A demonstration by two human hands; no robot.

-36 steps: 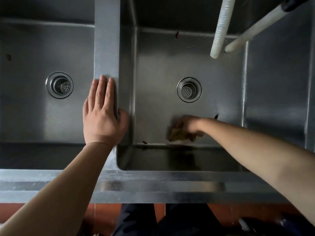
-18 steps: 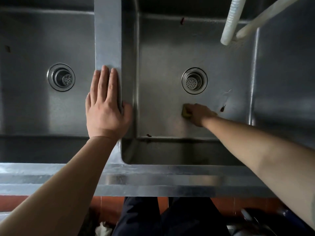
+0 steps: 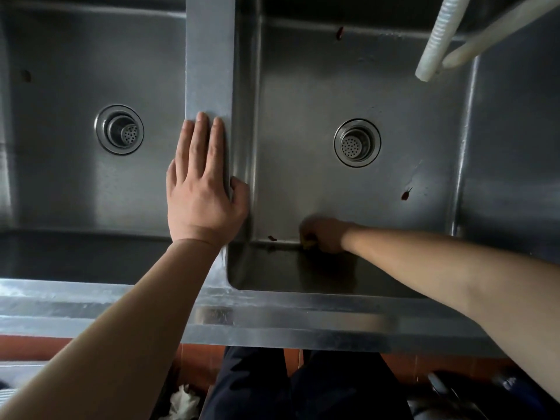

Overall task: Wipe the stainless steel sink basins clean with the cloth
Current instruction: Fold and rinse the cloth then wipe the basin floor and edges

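Note:
Two stainless steel basins lie below me, split by a flat divider point(image 3: 209, 71). My left hand point(image 3: 203, 189) rests flat on that divider, fingers straight, thumb hanging over the right basin's side. My right hand point(image 3: 325, 234) is down in the right basin point(image 3: 303, 101), at the crease where the floor meets the near wall, and grips a yellowish cloth point(image 3: 307, 244). Only a small corner of the cloth shows under the fingers. The left basin point(image 3: 60, 177) has nothing in it but its drain.
Each basin has a round strainer drain point(image 3: 357, 143) point(image 3: 119, 129). Small dark red scraps point(image 3: 405, 195) point(image 3: 272, 237) point(image 3: 340, 33) lie in the right basin. Two white hoses point(image 3: 436, 40) hang over its far right corner. The front rim point(image 3: 272, 313) runs along the near side.
My right hand with the cloth has slid from just below the drain back toward me, to the near wall's crease. My left hand has stayed on the divider.

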